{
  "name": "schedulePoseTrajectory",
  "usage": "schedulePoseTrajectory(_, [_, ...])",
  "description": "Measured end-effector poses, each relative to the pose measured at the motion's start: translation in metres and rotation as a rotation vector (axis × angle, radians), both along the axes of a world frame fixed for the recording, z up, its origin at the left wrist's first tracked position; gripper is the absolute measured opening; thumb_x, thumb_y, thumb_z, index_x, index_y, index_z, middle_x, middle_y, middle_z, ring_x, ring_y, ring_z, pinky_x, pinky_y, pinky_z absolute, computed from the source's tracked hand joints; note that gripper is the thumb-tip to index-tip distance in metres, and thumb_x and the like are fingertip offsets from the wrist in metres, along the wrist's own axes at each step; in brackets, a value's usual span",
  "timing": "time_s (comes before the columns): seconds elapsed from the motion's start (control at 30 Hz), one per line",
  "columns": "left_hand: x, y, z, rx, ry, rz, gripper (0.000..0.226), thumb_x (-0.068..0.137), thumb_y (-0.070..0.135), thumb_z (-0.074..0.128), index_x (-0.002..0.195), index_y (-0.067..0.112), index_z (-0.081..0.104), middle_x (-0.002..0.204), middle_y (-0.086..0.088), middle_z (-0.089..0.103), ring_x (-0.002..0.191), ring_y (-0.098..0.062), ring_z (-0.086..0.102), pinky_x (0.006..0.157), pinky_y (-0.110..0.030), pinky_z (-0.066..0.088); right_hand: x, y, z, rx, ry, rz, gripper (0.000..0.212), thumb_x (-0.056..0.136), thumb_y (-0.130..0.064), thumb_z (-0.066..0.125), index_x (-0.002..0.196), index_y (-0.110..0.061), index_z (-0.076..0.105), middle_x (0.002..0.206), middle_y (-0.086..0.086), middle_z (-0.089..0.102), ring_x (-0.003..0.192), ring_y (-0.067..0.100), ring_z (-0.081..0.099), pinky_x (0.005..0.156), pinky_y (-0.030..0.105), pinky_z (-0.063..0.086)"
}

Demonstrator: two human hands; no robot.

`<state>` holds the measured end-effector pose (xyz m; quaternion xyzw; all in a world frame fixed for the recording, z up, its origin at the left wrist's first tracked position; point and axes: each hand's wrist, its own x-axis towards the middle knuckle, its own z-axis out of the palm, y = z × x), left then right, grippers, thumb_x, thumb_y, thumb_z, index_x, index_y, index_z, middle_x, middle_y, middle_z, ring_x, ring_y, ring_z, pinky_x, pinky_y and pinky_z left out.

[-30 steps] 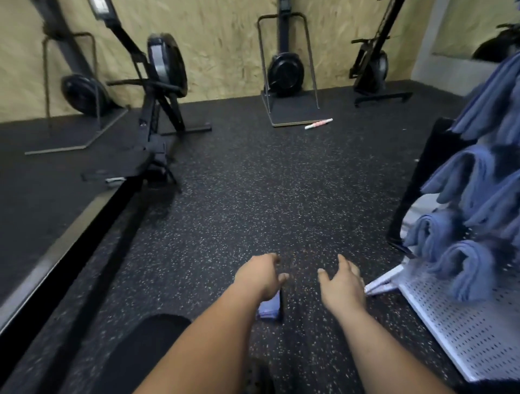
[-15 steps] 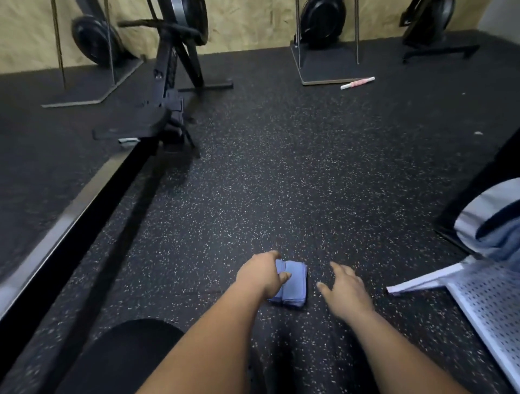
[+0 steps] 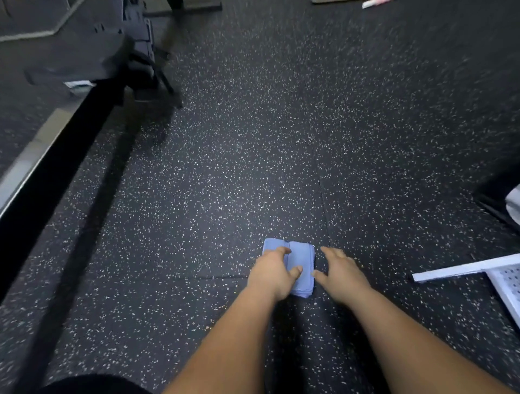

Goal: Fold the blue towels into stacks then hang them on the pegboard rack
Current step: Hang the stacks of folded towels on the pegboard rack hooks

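Left hand (image 3: pixel 271 271) sits over the left half of the folded blue towel stack (image 3: pixel 302 258), fingers bent onto its top, thumb laid across the middle. I can't tell if it's clamping or just pressing down. Right hand (image 3: pixel 342 271) is released, fingers spread and low over the floor (image 3: pixel 225 182) just right of the stack, thumb tip next to the stack's right edge; contact not clear from here

Stack is low centre of frame, flat on the speckled rubber floor. White pegboard rack (image 3: pixel 506 278) only pokes in at the lower right edge, well apart from the stack

Handling, my read: soft, light cloth with no stiffness. Layers show loose at the near right corner, so they'll likely slide or fan out if lifted by one edge. I'd pinch through the full thickness from both sides, thumbs on top and fingers under, and keep it squeezed. Nothing fragile, and dropping it only costs a refold

Writing: none readable. No label on the towels. Pink-and-white marker (image 3: pixel 375 2) at the top edge is too blurred to read. Black rail (image 3: pixel 42 174) runs down the left of frame, no markings legible
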<state>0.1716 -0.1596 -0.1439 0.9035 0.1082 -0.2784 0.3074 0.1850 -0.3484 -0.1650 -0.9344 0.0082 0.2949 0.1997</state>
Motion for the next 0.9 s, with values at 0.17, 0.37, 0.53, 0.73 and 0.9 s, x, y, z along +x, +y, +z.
schedulePoseTrajectory(0.17, [0.002, 0.0, -0.028, 0.012, 0.035, 0.019, 0.063, 0.097, 0.048, 0.069, 0.155, 0.031, 0.049, 0.152, -0.003, 0.056, 0.136, -0.029, 0.056, 0.114, -0.041, 0.046, 0.024, 0.013, -0.031, -0.003, 0.04, 0.07, 0.077, 0.105, -0.04, 0.057, 0.168, -0.018, 0.019, 0.174, -0.001, 0.019, 0.155, 0.029, 0.027, 0.124, 0.04, 0.031])
schedulePoseTrajectory(0.37, [-0.011, 0.008, -0.051, 0.014, 0.108, 0.036, 0.062, 0.095, 0.044, 0.074, 0.152, 0.031, 0.053, 0.15, -0.005, 0.059, 0.137, -0.026, 0.056, 0.115, -0.036, 0.044, 0.046, 0.021, -0.058, -0.017, 0.041, 0.149, 0.07, 0.108, -0.036, 0.048, 0.168, -0.02, 0.016, 0.177, -0.005, 0.01, 0.156, 0.028, 0.025, 0.124, 0.043, 0.032])
schedulePoseTrajectory(0.53, [-0.01, 0.011, -0.061, 0.044, 0.108, 0.023, 0.063, 0.095, 0.045, 0.073, 0.152, 0.03, 0.052, 0.149, -0.002, 0.058, 0.136, -0.025, 0.057, 0.113, -0.036, 0.046, 0.042, 0.018, -0.065, -0.08, 0.046, 0.138, 0.063, 0.108, -0.035, 0.048, 0.165, -0.019, 0.025, 0.162, 0.005, 0.032, 0.143, 0.031, 0.038, 0.114, 0.046, 0.042])
schedulePoseTrajectory(0.73, [-0.01, 0.004, -0.065, 0.045, 0.106, -0.006, 0.066, 0.096, 0.044, 0.072, 0.156, 0.032, 0.047, 0.155, -0.001, 0.05, 0.14, -0.025, 0.053, 0.117, -0.039, 0.044, 0.031, 0.011, -0.067, -0.083, 0.106, 0.038, 0.047, 0.102, -0.035, 0.06, 0.143, -0.018, 0.044, 0.142, 0.007, 0.055, 0.129, 0.029, 0.049, 0.105, 0.042, 0.047])
schedulePoseTrajectory(0.9, [-0.011, 0.0, -0.059, 0.031, 0.084, -0.03, 0.056, 0.095, 0.04, 0.073, 0.148, 0.039, 0.054, 0.141, 0.004, 0.062, 0.126, -0.021, 0.063, 0.109, -0.034, 0.049, 0.019, 0.001, -0.053, 0.053, 0.119, -0.15, 0.046, 0.082, -0.033, 0.077, 0.123, -0.022, 0.059, 0.11, -0.002, 0.069, 0.101, 0.023, 0.066, 0.087, 0.032, 0.054])
